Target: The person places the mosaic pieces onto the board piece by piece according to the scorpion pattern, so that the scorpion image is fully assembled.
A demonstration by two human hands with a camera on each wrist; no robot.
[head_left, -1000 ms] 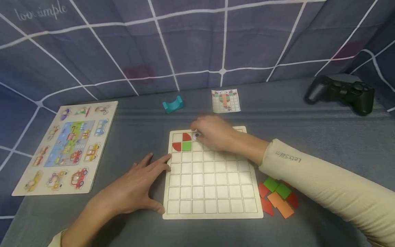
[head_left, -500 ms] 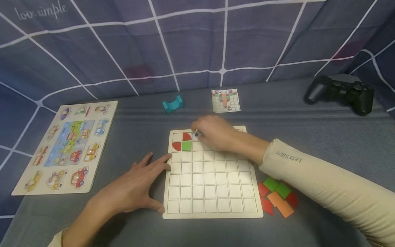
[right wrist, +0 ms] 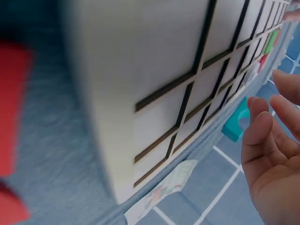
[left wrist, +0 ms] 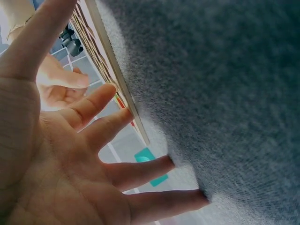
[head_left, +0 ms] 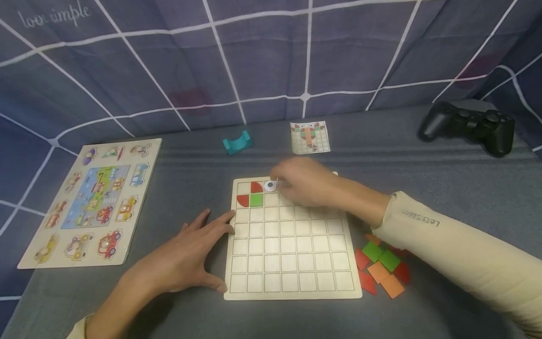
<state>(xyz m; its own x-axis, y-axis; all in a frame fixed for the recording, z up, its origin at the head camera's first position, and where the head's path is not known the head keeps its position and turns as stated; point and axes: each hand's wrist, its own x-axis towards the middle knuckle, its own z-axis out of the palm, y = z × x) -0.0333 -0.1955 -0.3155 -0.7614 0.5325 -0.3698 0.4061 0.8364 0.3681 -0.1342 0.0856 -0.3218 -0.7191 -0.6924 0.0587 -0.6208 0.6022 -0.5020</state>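
A pale wooden grid board (head_left: pixel 290 299) lies flat on the grey cloth. In its top rows sit two red quarter-circle pieces (head_left: pixel 243 201), a green square (head_left: pixel 256 200) and a round black-and-white eye piece (head_left: pixel 270 186). My left hand (head_left: pixel 182 259) is spread along the board's left side, with fingertips and thumb right at its edge; the left wrist view shows this palm (left wrist: pixel 70 159) bare. Over the board's top edge, just right of the eye piece, hovers my right hand (head_left: pixel 306 181). Its fingers (right wrist: pixel 262 136) are loosely bent with nothing between them in the right wrist view.
Red, green and orange pieces (head_left: pixel 391 286) lie loose beside the board's lower right. Behind the board are a printed pattern card (head_left: pixel 319 146) and a teal curved block (head_left: pixel 238 143). A vehicle puzzle board (head_left: pixel 144 188) lies far left, a black game controller (head_left: pixel 467 126) at back right.
My right hand has drawn back a little to the right, leaving the eye piece uncovered in its top-row square. The left hand stays in place at the board's edge.
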